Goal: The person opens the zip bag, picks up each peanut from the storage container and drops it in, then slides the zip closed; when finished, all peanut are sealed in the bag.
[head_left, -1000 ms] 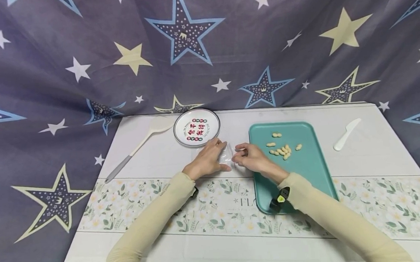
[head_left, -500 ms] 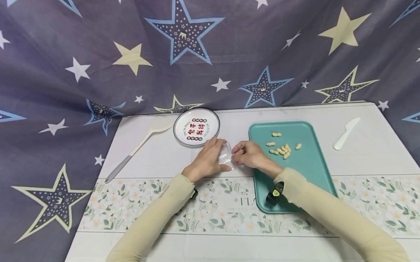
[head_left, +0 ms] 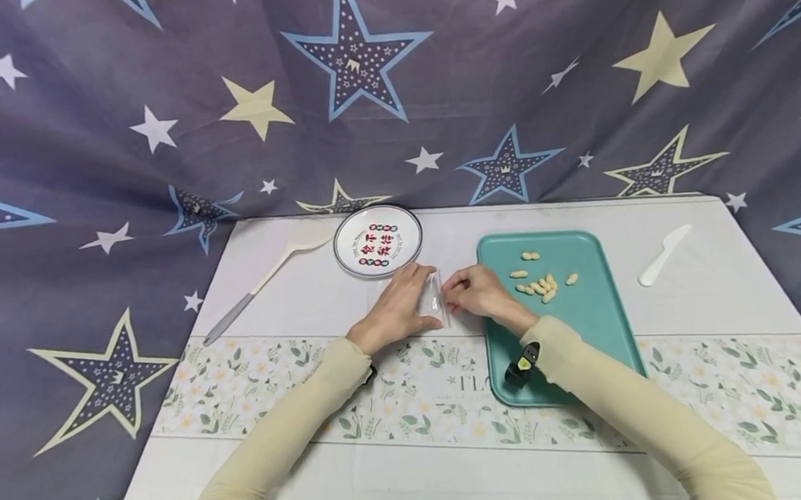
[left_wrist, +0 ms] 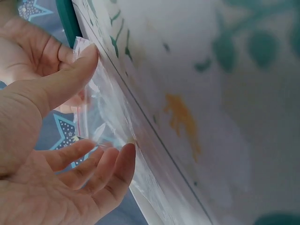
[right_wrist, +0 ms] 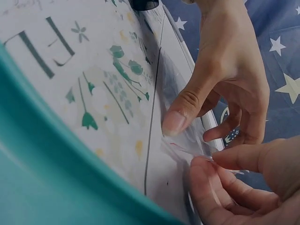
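Observation:
A clear zip-lock bag lies flat on the table between the two hands. My left hand rests on it with thumb and fingers spread apart; in the left wrist view its thumb presses near the bag's mouth, which has a red line. At that same edge my right hand pinches the plastic between thumb and forefinger, as the right wrist view shows. Part of the bag is hidden under the left hand. Right of the hands, several peanuts lie in a teal tray.
A white plate with red characters stands behind the left hand. A long-handled ladle or spoon with a grey grip lies at the left. To the right of the tray is a white plastic knife. A starry curtain hangs behind the table.
My right hand's fingers have drawn in on the bag's edge, and its wrist has turned slightly. The left hand stays on the bag. Peanuts and tray have not moved.

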